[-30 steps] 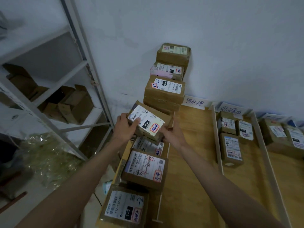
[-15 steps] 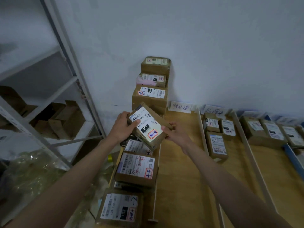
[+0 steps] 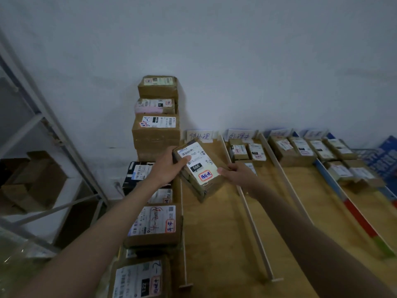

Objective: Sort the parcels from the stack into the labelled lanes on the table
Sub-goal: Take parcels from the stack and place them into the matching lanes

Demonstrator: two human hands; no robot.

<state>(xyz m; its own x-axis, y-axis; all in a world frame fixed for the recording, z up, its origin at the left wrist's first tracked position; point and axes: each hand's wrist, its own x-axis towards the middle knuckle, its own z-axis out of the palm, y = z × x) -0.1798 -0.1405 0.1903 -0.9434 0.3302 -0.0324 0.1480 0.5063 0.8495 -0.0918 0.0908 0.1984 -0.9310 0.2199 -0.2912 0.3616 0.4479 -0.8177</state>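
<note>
A tall stack of parcels (image 3: 156, 117) stands at the far left, right against the white wall (image 3: 214, 50). More parcels lie in a row (image 3: 153, 224) along the left side, coming near. To the left of them is a grey metal shelf (image 3: 53, 134) with brown boxes on it.

The wooden table (image 3: 219, 244) is split into lanes by thin wooden strips (image 3: 251, 220). Small paper signs (image 3: 199, 136) stand at the far end of the lanes. The lanes on the right already hold parcels (image 3: 247, 151) — the writing on them is too small and blurry to read.

Both hands hold one brown parcel (image 3: 198, 171) above the far end of the leftmost lane, tilted, with its white label facing up. The label shows "060". The left hand (image 3: 168, 166) grips the parcel's far left corner, thumb on the label. The right hand (image 3: 235, 175) grips its right edge — the fingers seem to curl under it.
</note>
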